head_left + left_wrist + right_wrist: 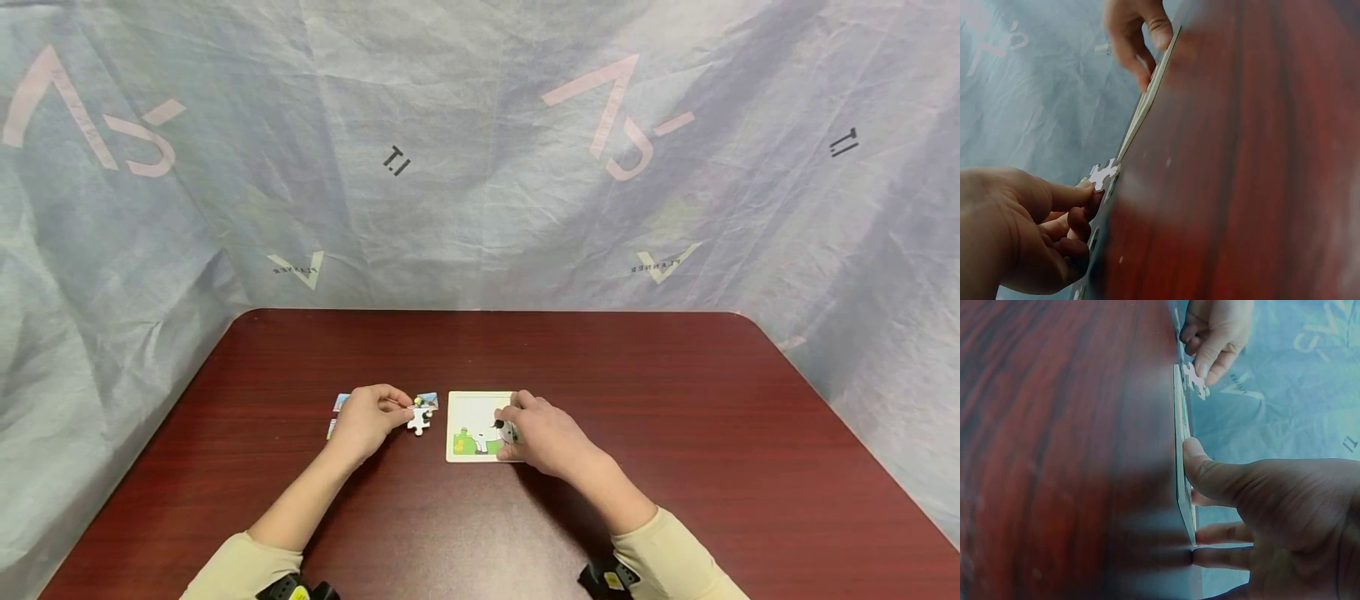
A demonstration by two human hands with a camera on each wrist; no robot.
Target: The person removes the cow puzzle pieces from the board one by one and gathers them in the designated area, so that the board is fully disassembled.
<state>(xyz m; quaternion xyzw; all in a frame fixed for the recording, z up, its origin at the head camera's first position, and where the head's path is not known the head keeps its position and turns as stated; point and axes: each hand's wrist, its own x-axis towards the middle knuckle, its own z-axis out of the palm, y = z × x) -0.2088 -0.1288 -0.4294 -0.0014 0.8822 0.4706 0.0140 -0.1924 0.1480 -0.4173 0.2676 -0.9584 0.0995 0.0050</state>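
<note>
My left hand (370, 422) pinches a puzzle piece (419, 421) between thumb and fingers, just left of the puzzle board. White faces the camera on that piece, and its knobs also show in the left wrist view (1102, 175). Across the right side of the pale-rimmed puzzle board (449, 429) lies my right hand (546, 433). Its thumb touches the board's top and its other fingers extend near the far edge, as the right wrist view (1291, 519) shows. Green ground and part of a black-and-white animal (506, 432) show on the board; the hand hides its right part.
Another colourful puzzle piece (428, 400) lies behind the held one. More pieces (341, 402) are partly hidden by the left hand. Everything sits on a dark red wooden table (675, 400), with a grey printed cloth (480, 208) hanging behind it.
</note>
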